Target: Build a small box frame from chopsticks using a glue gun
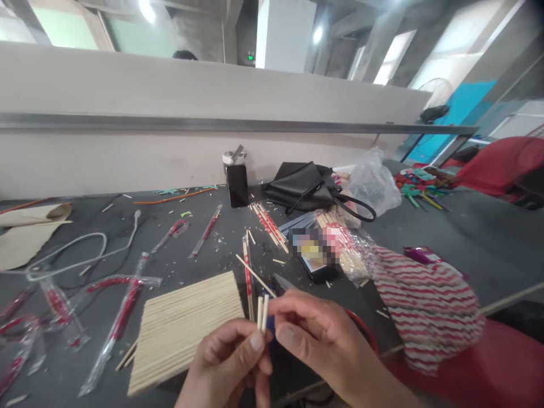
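My left hand [232, 357] is closed, pinching a pair of short wooden sticks [262, 313] that stand upright between thumb and fingers. My right hand [323, 340] is closed beside them, its fingertips touching the sticks; a long thin stick [255, 275] slants up to the left from it, and something blue shows between the hands. A flat mat of joined wooden sticks [182, 326] lies on the dark table [467, 238] just left of my hands.
Plastic sleeves with red print [123, 314] are scattered at the left, with a white cable [72, 252]. Behind are a phone propped on a cup [236, 181], a black bag [306, 184], bagged sticks [352, 249], a striped cloth [425, 309] and a clear plastic bag [374, 181].
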The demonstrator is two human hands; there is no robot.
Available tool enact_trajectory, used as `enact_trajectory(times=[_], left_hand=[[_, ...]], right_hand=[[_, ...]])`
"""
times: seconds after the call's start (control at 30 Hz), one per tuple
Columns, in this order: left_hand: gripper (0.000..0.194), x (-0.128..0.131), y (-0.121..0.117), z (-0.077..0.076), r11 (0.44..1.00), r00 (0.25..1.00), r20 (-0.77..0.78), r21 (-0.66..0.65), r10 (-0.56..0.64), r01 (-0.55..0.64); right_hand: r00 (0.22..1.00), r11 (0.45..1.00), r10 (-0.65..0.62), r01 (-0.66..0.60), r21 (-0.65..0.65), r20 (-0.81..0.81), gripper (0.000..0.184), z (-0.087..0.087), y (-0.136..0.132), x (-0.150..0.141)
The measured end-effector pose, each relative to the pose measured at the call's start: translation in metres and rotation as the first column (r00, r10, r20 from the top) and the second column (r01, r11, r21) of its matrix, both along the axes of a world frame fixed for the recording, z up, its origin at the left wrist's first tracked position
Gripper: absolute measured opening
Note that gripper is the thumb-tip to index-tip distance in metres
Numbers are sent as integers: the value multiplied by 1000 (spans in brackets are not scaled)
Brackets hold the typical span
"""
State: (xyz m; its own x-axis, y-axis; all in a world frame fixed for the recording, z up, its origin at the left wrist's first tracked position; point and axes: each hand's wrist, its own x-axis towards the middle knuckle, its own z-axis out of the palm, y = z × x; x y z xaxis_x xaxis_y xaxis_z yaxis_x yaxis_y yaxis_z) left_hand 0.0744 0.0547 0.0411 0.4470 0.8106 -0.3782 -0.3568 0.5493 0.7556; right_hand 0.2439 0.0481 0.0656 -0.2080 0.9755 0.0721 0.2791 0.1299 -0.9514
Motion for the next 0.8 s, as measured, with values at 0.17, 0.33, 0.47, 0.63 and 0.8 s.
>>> enact_trajectory(times=[0.17, 0.33, 0.47, 0.63, 0.8], left_hand=[[22, -10, -16, 0, 999, 998, 53, 27, -36, 35], [27, -31, -22, 5, 993, 990, 92, 55, -107, 103], [28, -50, -24, 8, 987, 990, 72, 120, -117, 108], [23, -69, -29, 4, 972, 994, 20, 213, -106, 100], [25, -80, -37, 1, 952, 997, -75, 306, -4, 27]], right_hand=[[990, 994, -21, 6, -105, -143, 22, 5, -3, -22], [984, 986, 24, -53, -158, -177, 25, 9, -4, -38], [984, 988, 24, -51, -149, -177, 25, 7, -9, -53], [991, 995, 9, -22, -96, -136, 22, 4, -13, -73], [994, 998, 49, -52, -30, -96, 26, -2, -14, -98]])
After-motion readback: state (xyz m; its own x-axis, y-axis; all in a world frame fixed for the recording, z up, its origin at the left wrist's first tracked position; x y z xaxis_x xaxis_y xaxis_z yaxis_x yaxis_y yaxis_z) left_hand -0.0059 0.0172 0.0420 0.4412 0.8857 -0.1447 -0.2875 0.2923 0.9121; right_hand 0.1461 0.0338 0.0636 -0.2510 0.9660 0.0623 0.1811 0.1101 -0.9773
